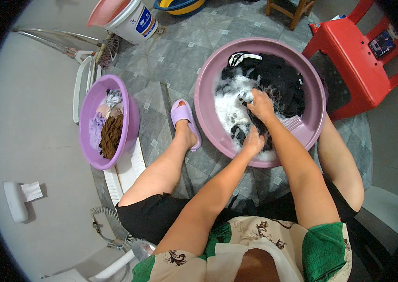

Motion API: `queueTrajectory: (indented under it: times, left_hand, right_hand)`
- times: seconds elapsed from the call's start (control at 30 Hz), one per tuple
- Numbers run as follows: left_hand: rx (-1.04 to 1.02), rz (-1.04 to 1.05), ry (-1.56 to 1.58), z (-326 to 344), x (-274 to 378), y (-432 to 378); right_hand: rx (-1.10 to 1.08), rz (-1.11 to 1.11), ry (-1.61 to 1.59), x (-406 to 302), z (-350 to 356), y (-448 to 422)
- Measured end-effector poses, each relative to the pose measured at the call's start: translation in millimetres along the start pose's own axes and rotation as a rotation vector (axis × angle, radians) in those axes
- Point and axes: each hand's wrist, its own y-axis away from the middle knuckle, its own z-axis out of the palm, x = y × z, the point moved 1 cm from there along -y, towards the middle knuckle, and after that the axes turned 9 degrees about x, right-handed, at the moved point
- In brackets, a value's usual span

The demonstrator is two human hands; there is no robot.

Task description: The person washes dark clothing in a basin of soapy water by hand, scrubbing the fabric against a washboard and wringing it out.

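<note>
A large pink plastic basin [210, 130] stands on the floor between my legs, with dark clothes [280, 74] in white suds [225, 105]. My right hand [263, 105] grips a bunched dark wet garment near the basin's middle. Lower and to its left, my left hand [254, 141] has its fingers curled at the same dark cloth among the foam, partly hiding it. A ribbed washboard part [292, 123] of the basin shows beside my right forearm. At the basin's far side lies a black garment with white stripes [244, 59].
A purple basin [133, 116] of clothes stands at the left. A red plastic chair [354, 60] with a phone [382, 44] is at the right. Beyond are a white bucket [128, 21], a yellow and blue basin [181, 7] and a wooden stool [290, 12]. My slippered foot [186, 121] adjoins the pink basin.
</note>
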Motion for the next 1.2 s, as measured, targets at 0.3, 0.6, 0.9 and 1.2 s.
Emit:
queueTrajectory:
  times: [0.3,0.6,0.9,1.2]
  left_hand:
    - [-0.02,0.017,0.127,-0.5,-0.9,-2.1]
    - [-0.001,0.011,0.165,1.1,-4.5,-2.4]
    - [0.301,0.55,-0.085,-55.8,-5.5,21.8]
    - [0.261,0.741,-0.137,-74.1,5.1,22.2]
  right_hand:
    - [-0.049,0.028,-0.012,8.8,0.8,0.8]
    - [-0.06,0.033,-0.027,5.6,1.5,-0.7]
    - [-0.045,0.034,-0.059,11.1,4.3,-1.0]
    - [-0.034,0.019,-0.071,8.1,5.3,-0.5]
